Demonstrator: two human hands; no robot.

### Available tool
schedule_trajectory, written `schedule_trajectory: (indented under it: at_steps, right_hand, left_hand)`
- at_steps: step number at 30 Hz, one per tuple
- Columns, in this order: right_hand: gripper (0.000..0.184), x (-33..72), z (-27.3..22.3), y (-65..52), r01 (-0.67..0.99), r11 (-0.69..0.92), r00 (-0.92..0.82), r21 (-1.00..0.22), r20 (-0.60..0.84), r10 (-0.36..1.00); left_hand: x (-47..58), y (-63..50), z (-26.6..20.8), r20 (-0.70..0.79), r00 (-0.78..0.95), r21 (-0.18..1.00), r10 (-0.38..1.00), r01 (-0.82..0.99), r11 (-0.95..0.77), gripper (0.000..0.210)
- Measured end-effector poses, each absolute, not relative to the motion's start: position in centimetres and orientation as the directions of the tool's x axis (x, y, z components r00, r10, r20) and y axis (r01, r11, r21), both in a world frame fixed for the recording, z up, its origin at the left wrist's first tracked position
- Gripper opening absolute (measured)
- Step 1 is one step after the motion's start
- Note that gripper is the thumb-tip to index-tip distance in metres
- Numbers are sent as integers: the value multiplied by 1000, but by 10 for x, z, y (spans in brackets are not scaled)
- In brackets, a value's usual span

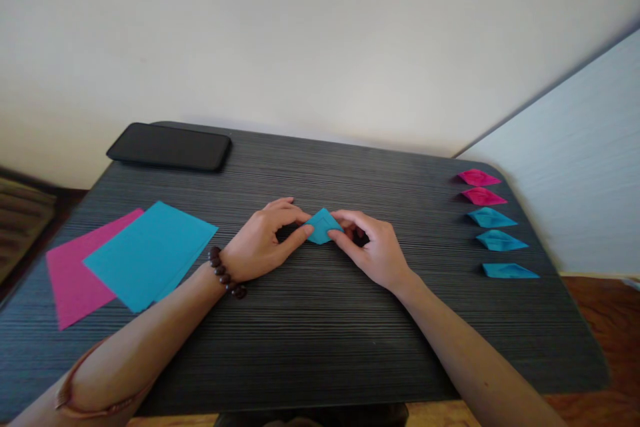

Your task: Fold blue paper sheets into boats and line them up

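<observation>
A small piece of folded blue paper (pixel 323 225), diamond-shaped from above, is held between my two hands over the middle of the table. My left hand (pixel 267 240) pinches its left corner between thumb and forefinger. On the opposite side my right hand (pixel 373 247) grips the right corner the same way, its other fingers curled beneath. Crease lines show on the paper's upper face. A dark beaded bracelet (pixel 220 270) circles my left wrist.
At the left, blue paper sheets (pixel 150 253) overlap a pink sheet (pixel 75 273). A black flat case (pixel 170 147) lies at the back left. Along the right edge stand folded pink paper boats (pixel 480 177) and blue ones (pixel 493 217) in a column. A wall rises behind the dark table (pixel 310 347).
</observation>
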State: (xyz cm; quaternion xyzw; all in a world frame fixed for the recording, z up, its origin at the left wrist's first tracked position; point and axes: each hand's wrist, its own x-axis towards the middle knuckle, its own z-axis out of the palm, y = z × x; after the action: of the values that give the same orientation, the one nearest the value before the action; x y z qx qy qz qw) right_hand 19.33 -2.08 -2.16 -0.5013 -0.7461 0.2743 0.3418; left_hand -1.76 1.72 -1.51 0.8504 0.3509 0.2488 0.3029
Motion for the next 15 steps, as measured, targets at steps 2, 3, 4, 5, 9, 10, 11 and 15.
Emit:
schedule_trajectory:
  at_steps: [2, 3, 4, 5, 9, 10, 11, 15]
  right_hand:
    - [21, 193, -21, -21, 562, 333, -267, -757, 216, 939]
    - [20, 193, -20, -21, 562, 329, -270, -758, 208, 940]
    - [19, 193, -20, -21, 564, 329, -274, -758, 204, 940]
    - [18, 193, -19, -21, 566, 331, -280, -755, 201, 939]
    - [12, 192, -15, -19, 594, 359, -296, -720, 220, 930]
    - [12, 192, -14, -19, 602, 365, -302, -710, 220, 927]
    - [12, 192, -13, -18, 608, 369, -310, -703, 218, 925]
    - [13, 194, -15, -16, 631, 393, -344, -669, 212, 915]
  left_hand:
    - [-18, 17, -17, 217, 612, 675, 761, 469, -570, 17]
    - [-18, 17, -17, 221, 595, 664, 773, 489, -566, 18]
    - [-18, 16, -18, 223, 576, 655, 786, 509, -559, 19]
    - [-18, 16, -18, 225, 561, 646, 797, 526, -553, 19]
    - [-17, 17, -17, 229, 562, 615, 795, 550, -566, 16]
    - [-17, 17, -17, 233, 571, 605, 787, 549, -577, 16]
    - [-17, 18, -16, 238, 579, 596, 780, 547, -588, 16]
    - [-18, 18, -18, 241, 598, 587, 765, 538, -605, 19]
